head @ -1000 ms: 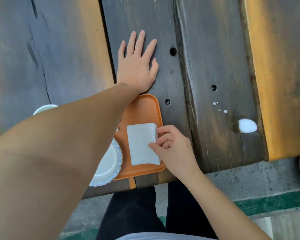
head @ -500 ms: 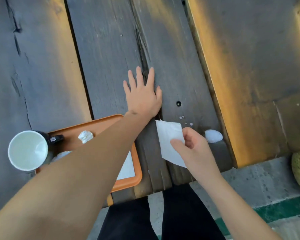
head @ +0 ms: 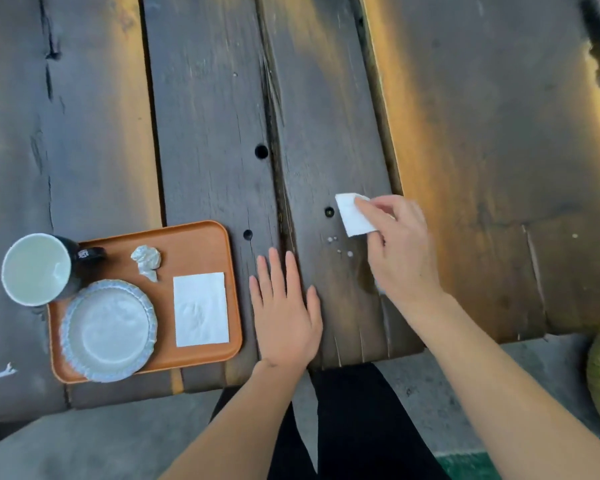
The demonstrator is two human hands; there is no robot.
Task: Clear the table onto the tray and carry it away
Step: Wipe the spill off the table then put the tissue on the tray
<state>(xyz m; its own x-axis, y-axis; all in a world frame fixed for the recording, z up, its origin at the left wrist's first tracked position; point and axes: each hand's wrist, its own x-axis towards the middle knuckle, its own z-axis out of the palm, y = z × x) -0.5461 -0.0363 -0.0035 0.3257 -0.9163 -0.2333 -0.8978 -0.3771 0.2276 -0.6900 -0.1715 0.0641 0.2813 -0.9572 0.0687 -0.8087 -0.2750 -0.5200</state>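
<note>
While both hands work over the dark plank bench [head: 205, 133], the scene reads so:

Tray: the orange rounded-corner tray [head: 191, 247] lies at the bench's near edge toward its left end, long axis running left-right along that edge.
On the tray: a black mug [head: 37, 270] with white inside at the far-left corner, overhanging the rim; a scalloped pale plate [head: 108, 329] near-left; a crumpled foil wad [head: 147, 260]; a flat white napkin [head: 201, 309], long axis pointing away from the near edge.
Right hand: the right hand [head: 400, 252] pinches a folded white tissue [head: 352, 216] pressed to the wood beside small white droplets [head: 340, 245].
Left hand: the left hand [head: 284, 313] lies flat, fingers spread, palm down just right of the tray.
Change: a second ago the right hand was at the napkin on the tray; the left hand has drawn back toward the near edge.
</note>
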